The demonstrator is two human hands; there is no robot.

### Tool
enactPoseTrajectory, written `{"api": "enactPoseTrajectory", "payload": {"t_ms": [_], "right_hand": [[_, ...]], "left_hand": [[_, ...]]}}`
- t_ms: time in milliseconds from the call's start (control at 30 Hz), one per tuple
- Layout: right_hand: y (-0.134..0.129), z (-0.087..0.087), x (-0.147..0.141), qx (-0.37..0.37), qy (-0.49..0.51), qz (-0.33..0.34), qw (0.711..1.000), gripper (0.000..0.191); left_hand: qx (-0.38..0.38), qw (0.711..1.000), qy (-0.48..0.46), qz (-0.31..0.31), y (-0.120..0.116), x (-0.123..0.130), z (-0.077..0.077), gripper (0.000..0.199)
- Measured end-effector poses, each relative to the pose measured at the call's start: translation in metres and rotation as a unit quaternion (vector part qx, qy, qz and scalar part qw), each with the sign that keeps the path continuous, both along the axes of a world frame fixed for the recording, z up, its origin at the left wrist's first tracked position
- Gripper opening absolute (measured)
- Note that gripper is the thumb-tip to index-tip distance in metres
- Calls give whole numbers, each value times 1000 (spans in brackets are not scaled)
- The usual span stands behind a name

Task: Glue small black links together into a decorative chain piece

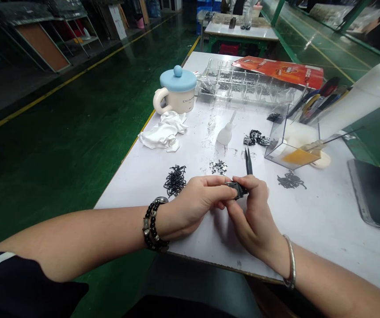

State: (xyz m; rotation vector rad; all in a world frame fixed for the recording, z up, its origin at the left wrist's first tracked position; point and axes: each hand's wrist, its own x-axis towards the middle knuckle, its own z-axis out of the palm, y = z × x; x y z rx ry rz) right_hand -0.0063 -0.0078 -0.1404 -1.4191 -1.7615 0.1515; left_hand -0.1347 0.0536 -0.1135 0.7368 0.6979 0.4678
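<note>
Near the table's front edge, a small black block-like part [238, 190] is pinched between the fingers of both hands. My left hand [198, 201], with a beaded bracelet at the wrist, grips it from the left, thumb on top. From the right, my right hand [254, 214] closes on the same part. Black pointed tweezers [248, 162] stick out beyond my right fingers; whether that hand holds them or they lie on the table I cannot tell. Small dark and silvery pieces [218, 167] lie just past the hands. A heap of thin black pieces [175, 179] is beside my left hand.
Beyond stand a lidded mug [178, 95], a white cloth [165, 131], a nozzle bottle [225, 134] and a clear compartment tray [233, 84]. To the right are a clear tool holder [292, 148], a dark pile [291, 179] and a phone [377, 194].
</note>
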Motion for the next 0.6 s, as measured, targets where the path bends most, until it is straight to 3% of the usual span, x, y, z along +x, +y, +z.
{"api": "enactPoseTrajectory", "payload": {"t_ms": [333,433,600], "right_hand": [[1,-2,-5,-4,-27,-52,998,31],[0,2,0,-22,-5,-18,1000,31],[3,14,22,-100,74,121,985,32]], "left_hand": [[14,1000,-6,25,-3,6,-2,16],[14,1000,6,21,-1,4,-1,11],[-14,1000,-7,-9,4,-1,2,12]]}}
